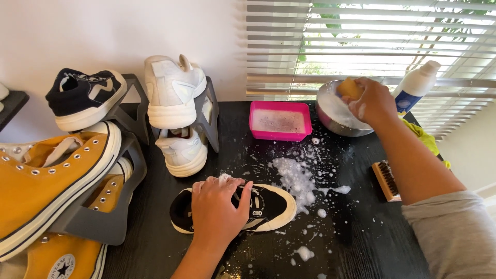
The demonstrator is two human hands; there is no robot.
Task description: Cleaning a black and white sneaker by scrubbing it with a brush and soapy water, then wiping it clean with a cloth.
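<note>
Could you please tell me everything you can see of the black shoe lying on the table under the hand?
The black shoe is a low sneaker with a cream rubber sole and toe rim, white laces and white side markings. It lies on the dark table, toe pointing right. The left hand presses down on its middle, hiding the opening. Bits of white foam sit near its toe and on the laces.

1 head-worn camera looked down and forward from close above a black table (pixel 361 237), facing a white wall (pixel 103 31) and a blinded window (pixel 372 41). Both forearms entered from the bottom edge. No 2nd view was supplied.
</note>
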